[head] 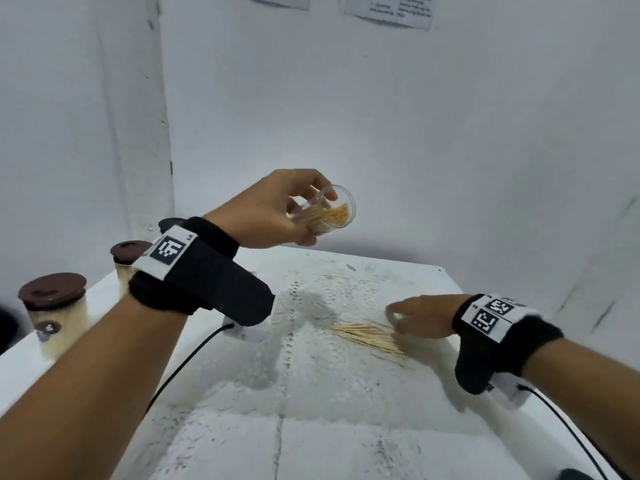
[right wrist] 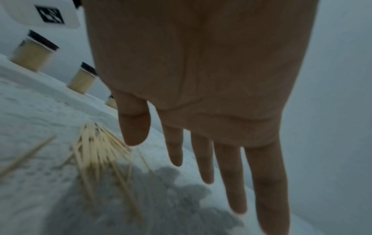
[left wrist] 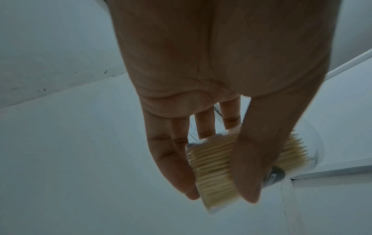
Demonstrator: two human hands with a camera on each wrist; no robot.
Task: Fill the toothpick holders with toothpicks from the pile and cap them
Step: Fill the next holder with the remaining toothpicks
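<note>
Clear plastic cylindrical toothpick holder (head: 325,213): uncapped, tilted on its side, mouth toward the right, partly filled with pale wooden toothpicks, held aloft.

Loose pile of pale wooden toothpicks (head: 370,337): fanned flat on the bench, a few strays beside it.

Two capped holders with dark brown round lids (head: 52,292) (head: 129,252): upright, full, at the bench's left edge.

White walls (head: 415,133) meet in a corner behind the desk (head: 346,445), which wears a pale lace cloth (head: 311,375). Printed sheets (head: 391,10) hang high up.
</note>
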